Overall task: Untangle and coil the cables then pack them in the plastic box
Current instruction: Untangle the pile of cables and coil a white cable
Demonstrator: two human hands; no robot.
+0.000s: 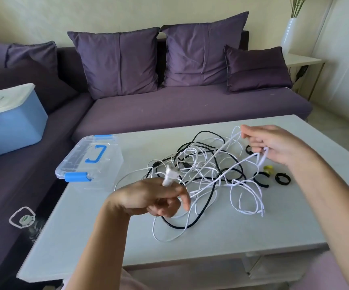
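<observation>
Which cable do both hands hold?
The white cable: left hand grips its plug end, right hand pinches a strand. The black cable lies on the table.

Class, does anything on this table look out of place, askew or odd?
The white and black cables lie in one knotted heap mid-table. The clear plastic box with blue latches sits askew, its corner seemingly overhanging the white table's left edge.

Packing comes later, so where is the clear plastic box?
Head view: the clear plastic box sits closed on the far-left corner of the table, left of the cable tangle.
</observation>
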